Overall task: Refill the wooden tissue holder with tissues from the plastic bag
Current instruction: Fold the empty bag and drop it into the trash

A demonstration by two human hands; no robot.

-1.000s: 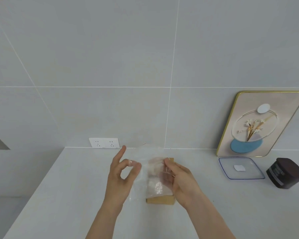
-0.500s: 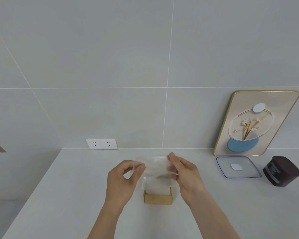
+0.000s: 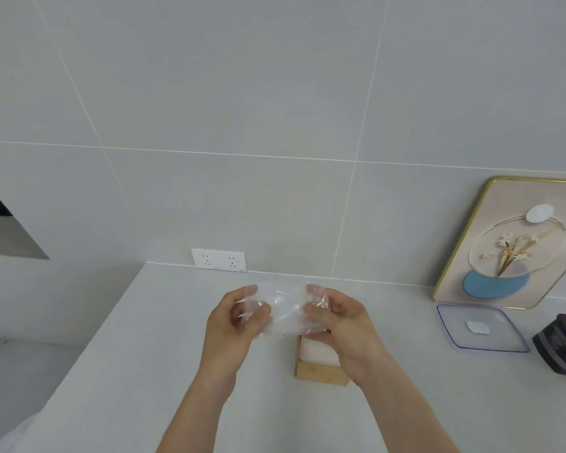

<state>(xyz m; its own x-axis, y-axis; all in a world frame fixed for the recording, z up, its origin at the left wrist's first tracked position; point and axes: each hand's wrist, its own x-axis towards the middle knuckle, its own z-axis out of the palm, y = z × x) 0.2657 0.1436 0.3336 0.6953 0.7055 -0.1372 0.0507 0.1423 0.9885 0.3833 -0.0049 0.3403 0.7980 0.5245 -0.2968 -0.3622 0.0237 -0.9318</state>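
A clear plastic bag (image 3: 285, 310) hangs crumpled between both hands above the counter. My left hand (image 3: 229, 328) pinches its left edge with thumb and fingers. My right hand (image 3: 343, 325) grips its right edge. Just below and behind my right hand stands the wooden tissue holder (image 3: 317, 372), a low light-wood box. White tissues (image 3: 317, 351) lie inside it. My right hand hides the holder's right side. The bag looks empty, though its folds blur the view.
A white counter (image 3: 144, 371) runs to a tiled wall with a double socket (image 3: 219, 259). At the right lean a gold-framed picture tray (image 3: 517, 243), a clear lid (image 3: 481, 328) and a dark container (image 3: 562, 344).
The bag has lifted off the holder and is now bunched flat between both hands; the tissues that showed through the bag before now sit in the holder. Both hands have moved closer together.
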